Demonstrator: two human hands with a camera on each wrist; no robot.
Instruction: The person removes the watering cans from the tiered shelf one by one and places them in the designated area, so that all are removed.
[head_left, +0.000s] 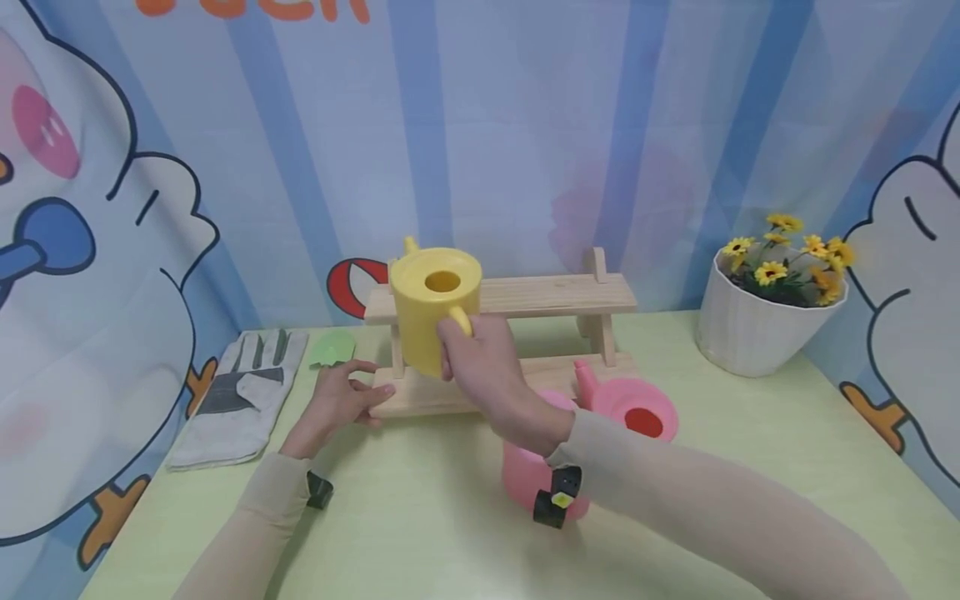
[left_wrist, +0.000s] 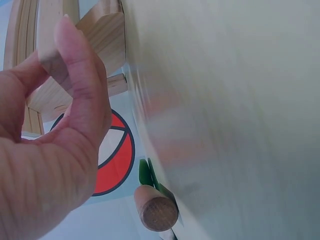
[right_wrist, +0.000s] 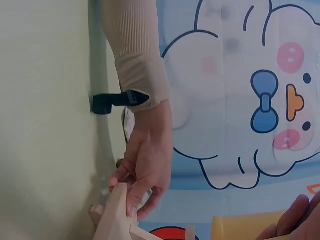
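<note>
My right hand grips the handle of a yellow watering can, held upright at the left part of a two-tier wooden stand. Whether the can touches the upper board is hard to tell. With thumb and fingers, my left hand pinches the left end of the stand's lower board; the left wrist view shows this hand around the board's end. A pink watering can with a red opening is right of my right wrist. Another pink vessel is partly hidden under that forearm.
A pair of grey-white work gloves lies at the left. Beside them is a small green tool, its wooden handle showing in the left wrist view. A white pot with yellow flowers stands at the back right, before a printed cloth backdrop.
</note>
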